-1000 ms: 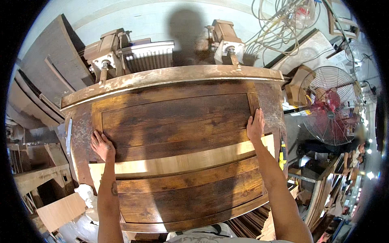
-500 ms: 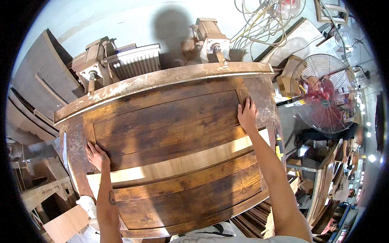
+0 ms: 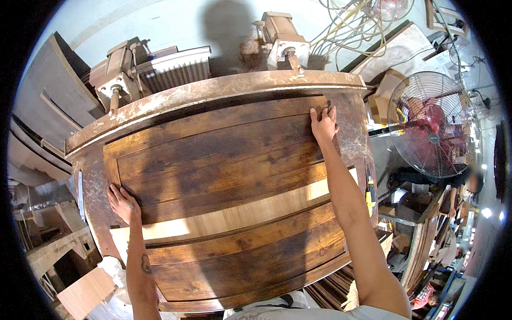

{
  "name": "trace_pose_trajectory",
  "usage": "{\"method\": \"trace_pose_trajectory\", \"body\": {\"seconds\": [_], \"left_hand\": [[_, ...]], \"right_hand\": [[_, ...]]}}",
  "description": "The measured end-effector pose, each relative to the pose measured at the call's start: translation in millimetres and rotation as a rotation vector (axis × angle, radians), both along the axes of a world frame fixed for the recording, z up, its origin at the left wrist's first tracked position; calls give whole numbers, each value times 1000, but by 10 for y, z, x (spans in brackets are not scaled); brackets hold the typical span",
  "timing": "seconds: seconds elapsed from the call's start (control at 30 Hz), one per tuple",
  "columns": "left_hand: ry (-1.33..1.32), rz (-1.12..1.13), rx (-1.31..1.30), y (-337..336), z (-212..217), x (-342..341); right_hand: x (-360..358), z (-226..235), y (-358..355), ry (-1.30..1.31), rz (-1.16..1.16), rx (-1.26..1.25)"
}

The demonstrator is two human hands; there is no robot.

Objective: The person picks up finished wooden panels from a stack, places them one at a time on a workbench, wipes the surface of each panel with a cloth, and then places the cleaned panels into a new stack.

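Note:
A dark brown wooden panel [image 3: 213, 154] with a raised frame lies across the workbench. My left hand [image 3: 124, 205] rests on its left edge, fingers stretched out and slightly apart. At the far right corner of the panel is my right hand [image 3: 324, 125], its fingers spread and a little bent over the edge; their undersides are hidden. Nearer to me lies a second dark brown panel [image 3: 250, 261]. Between the two runs a pale wood strip [image 3: 240, 217], partly sunlit. My shadow falls over the wood.
A long dusty bar [image 3: 213, 95] spans the bench's far side, joined to two cylinders [image 3: 280, 37]. To the right stands a large fan [image 3: 429, 125] with red blades. Cables [image 3: 354, 26] hang on the wall. Boards [image 3: 53, 101] lean at the left; another person works at right.
My right hand has moved away from me along the panel's right edge to its far corner. The left hand stays on the left edge. The view has shifted slightly.

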State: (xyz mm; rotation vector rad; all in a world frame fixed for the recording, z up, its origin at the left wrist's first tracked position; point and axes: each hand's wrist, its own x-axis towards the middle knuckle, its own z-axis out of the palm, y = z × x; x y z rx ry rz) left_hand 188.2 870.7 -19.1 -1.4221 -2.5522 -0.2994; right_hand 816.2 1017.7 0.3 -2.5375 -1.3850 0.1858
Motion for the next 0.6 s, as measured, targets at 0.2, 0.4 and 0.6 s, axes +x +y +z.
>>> {"method": "trace_pose_trajectory", "body": {"seconds": [0.2, 0.4, 0.6], "left_hand": [[6, 1, -19, -16, -40, -85], [-10, -65, 35, -30, -47, -65], [-10, -89, 78, -89, -139, -173]], "right_hand": [[123, 109, -38, 220, 92, 100], [1355, -174, -390, 64, 202, 503], [1529, -102, -1017, -192, 182, -250]]}}
